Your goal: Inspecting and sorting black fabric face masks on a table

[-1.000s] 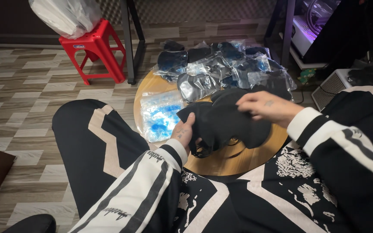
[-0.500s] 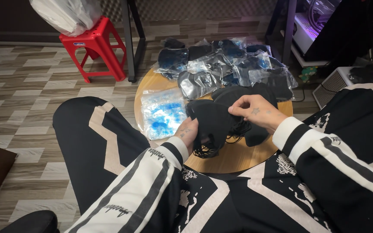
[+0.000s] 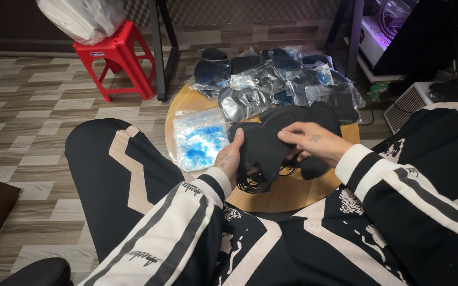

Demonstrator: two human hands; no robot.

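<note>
1. Two hands are at work over a small round wooden table, and both are on the same stack of black fabric masks.
2. Left hand comes up from below at the stack's left edge, thumb pressed on top and fingers curled under: it is clamped on the masks.
3. Right hand lies across the top of the stack from the right, fingers together and pinching the upper layer against the thumb; its fingertips sit close to the left thumb.
4. Black elastic loops dangle out of the stack's lower edge, just above the tabletop.
5. More black masks spread out behind the right hand, resting on the table.
6. Just left of the held stack lies a clear plastic bag with blue pieces inside, flat on the table and half over its edge.
7. Across the far side of the table sits a heap of dark masks in clear wrappers.
8. Off to the left on the tiled floor stands a red plastic stool with a white bag on top.
9. Both sleeves are black with white stripes.
</note>
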